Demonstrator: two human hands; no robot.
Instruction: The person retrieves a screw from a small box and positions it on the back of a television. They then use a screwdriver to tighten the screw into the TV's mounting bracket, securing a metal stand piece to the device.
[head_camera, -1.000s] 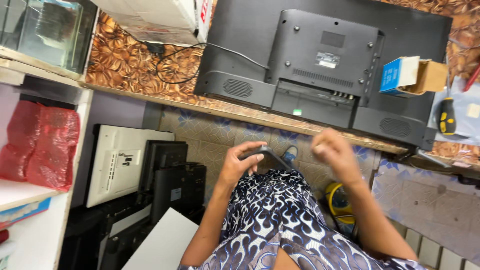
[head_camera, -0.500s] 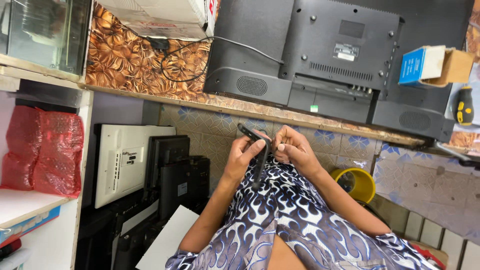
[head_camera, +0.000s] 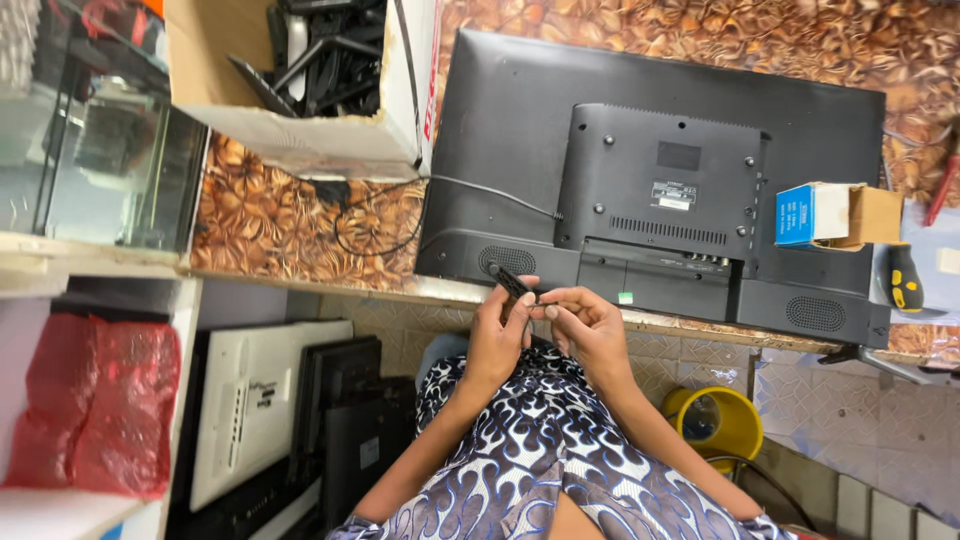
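Head view, read from the left: a red bag (head_camera: 95, 405) is seen on a white shelf, then a white panel (head_camera: 262, 405) and dark panels (head_camera: 345, 430) stood on edge below the desk (head_camera: 300, 225). Above them a cardboard box (head_camera: 300, 140) of black parts rests on the desk.

The left hand (head_camera: 497, 335) is raised to the desk edge with the wrist bent upward; its fingers are curled shut around a small black part (head_camera: 513, 282), which is pinched near its lower end so that the upper end sticks out just in front of the TV (head_camera: 650, 180). The part is judged light and stiff (probably hard plastic, though its exact kind cannot be told), so a fingertip pinch on its long sides should be enough, and little slip is expected from bare skin.

The right hand (head_camera: 590, 330) is held touching the left, fingers folded inward, thumb and forefinger closed at the part's near end. Both forearms are angled up from the lap and converge at the part.

Further right, the TV lies face down with its back cover showing; a blue box (head_camera: 815, 213) sits on it, a yellow-and-black tool (head_camera: 903, 280) lies beside it, and a yellow bucket (head_camera: 715, 425) stands on the floor.
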